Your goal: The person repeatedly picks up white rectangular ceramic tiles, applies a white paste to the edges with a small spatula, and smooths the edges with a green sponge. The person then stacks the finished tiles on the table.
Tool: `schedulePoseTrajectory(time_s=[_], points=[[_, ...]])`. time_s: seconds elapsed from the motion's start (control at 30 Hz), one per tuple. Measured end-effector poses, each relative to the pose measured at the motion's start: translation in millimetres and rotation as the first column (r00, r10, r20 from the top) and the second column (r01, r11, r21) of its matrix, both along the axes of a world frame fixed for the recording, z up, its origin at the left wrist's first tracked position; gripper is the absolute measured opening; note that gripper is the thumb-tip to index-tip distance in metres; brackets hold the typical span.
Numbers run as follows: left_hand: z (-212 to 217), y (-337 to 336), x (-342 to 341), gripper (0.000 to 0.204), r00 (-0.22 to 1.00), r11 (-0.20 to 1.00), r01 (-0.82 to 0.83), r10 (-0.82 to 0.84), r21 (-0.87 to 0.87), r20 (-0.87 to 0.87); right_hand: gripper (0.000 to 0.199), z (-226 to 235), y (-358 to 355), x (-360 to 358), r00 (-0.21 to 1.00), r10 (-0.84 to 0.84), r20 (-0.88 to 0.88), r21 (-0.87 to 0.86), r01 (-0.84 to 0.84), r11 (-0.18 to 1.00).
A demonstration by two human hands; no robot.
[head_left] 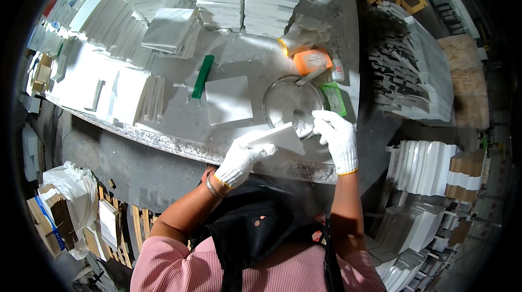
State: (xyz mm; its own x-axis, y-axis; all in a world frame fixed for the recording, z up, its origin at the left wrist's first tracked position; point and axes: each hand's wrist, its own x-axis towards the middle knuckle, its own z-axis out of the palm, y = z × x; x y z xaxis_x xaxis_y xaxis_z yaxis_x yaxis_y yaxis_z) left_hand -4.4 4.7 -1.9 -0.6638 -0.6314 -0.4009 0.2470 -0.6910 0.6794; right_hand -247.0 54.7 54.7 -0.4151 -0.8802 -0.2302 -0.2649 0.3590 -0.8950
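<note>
My left hand (243,160), in a white knit glove, grips a white tile (280,137) by its left end and holds it tilted above the table's front edge. My right hand (338,138), gloved the same way, is at the near right rim of a round metal bowl (266,108). Its fingers are curled together; what they hold, if anything, is too small to make out. White paste or powder (283,113) lies in the bowl, and a scraper (312,74) leans over its far rim. Left of the bowl, another square white tile (229,100) lies flat.
A green strip (203,77) lies beside the flat tile. Around the bowl are an orange packet (312,62), a green packet (333,99), a small white bottle (337,69) and a spare glove (296,41). Tall tile stacks (274,1) line the table's back; more tiles (128,96) stand at left.
</note>
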Motion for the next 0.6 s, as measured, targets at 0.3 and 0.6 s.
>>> schedulePoseTrajectory(time_s=[0.3, 0.6], points=[[-2, 2, 1, 0.055, 1.000, 1.000, -0.011, 0.011, 0.022, -0.012, 0.026, 22, 5, 7, 0.979, -0.113, 0.170, 0.121, 0.093, 0.988], [-6, 1, -1, 0.052, 1.000, 0.999, -0.027, 0.026, -0.022, -0.016, 0.026, 46, 14, 23, 0.982, -0.145, 0.124, 0.029, 0.142, 0.989]])
